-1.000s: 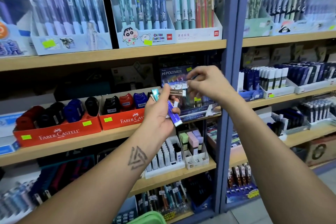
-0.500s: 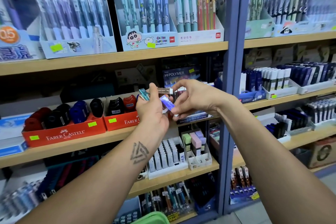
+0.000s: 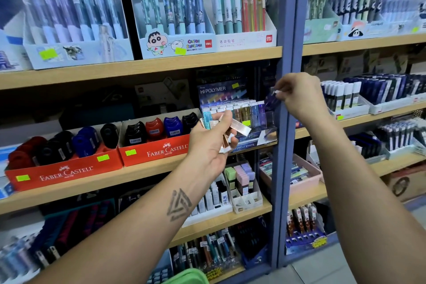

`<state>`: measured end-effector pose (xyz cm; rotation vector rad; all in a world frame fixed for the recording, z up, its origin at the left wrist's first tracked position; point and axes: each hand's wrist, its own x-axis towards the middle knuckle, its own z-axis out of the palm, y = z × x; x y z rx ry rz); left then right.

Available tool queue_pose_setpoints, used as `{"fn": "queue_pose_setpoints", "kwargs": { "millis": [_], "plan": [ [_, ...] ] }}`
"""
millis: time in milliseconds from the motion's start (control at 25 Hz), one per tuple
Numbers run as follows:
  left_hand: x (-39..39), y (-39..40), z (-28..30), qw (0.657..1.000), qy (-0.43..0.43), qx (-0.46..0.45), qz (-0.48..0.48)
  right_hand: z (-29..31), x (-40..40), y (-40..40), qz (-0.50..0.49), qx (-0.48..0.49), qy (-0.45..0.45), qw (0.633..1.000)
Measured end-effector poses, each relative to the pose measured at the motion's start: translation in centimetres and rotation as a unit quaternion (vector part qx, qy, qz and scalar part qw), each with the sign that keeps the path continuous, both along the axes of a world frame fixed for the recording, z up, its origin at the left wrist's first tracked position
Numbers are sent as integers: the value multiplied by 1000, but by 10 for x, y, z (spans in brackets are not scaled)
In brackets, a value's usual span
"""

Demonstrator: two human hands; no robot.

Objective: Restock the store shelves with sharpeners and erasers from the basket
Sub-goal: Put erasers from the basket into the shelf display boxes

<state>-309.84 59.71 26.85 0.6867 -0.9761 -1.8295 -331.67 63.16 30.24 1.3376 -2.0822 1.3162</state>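
Held a fan of thin stick erasers (image 3: 227, 130), rose-gold, teal and white, in the left hand (image 3: 208, 145), fingers curled round them, in front of the middle shelf (image 3: 92, 183). Pinched one dark blue stick eraser (image 3: 272, 99) in the right hand (image 3: 298, 95), up beside the HI-POLYMER eraser display (image 3: 232, 108). Stood by wooden shelves on blue posts, with red Faber-Castell sharpener boxes (image 3: 147, 147) on the left and pen racks above. Showed a green basket (image 3: 186, 276) rim at the bottom. Had pulled the blue eraser out of the left-hand bunch a moment earlier; since then, lifted it right, well apart from the rest.
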Motion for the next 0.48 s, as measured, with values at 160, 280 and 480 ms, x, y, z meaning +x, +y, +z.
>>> {"fn": "queue_pose_setpoints", "kwargs": {
  "millis": [160, 280, 480],
  "plan": [
    [-1, 3, -5, 1000, -3, 5, -18, -8, 0, -10, 5, 33, 25, 999],
    [2, 1, -6, 1000, -5, 5, -20, 0, 4, -11, 15, -29, 30, 999],
    [4, 0, -8, 999, 11, 17, -26, 3, 7, -14, 23, 19, 32, 999]
  ]
}}
